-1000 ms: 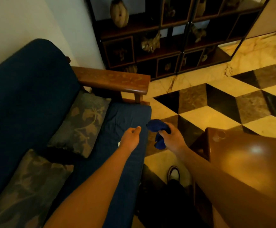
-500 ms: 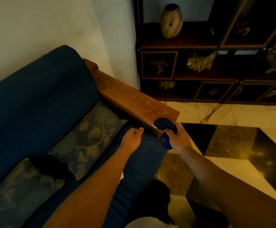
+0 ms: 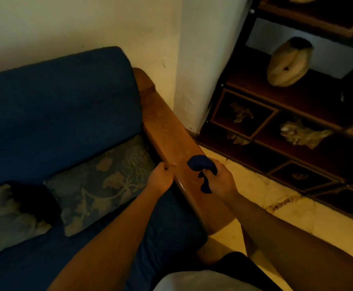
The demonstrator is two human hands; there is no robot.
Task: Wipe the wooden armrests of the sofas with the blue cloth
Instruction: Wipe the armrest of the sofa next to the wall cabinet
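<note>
Wipe just starting on long brown wooden armrest (image 3: 171, 141) of dark blue fabric sofa (image 3: 62, 106)
R hand (image 3: 220, 181) grips bunched dark blue cloth (image 3: 201, 164) on armrest's near part; L hand (image 3: 160, 179) curled shut at inner edge, w/ far stretch & other armrests prob still to do

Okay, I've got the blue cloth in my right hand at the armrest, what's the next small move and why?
Probably press the cloth flat and slide it along the armrest toward the wall. The right hand holds it bunched at the near part of the wood, so most of the top surface ahead looks unwiped. The left hand sits at the inner edge, out of that path.
</note>
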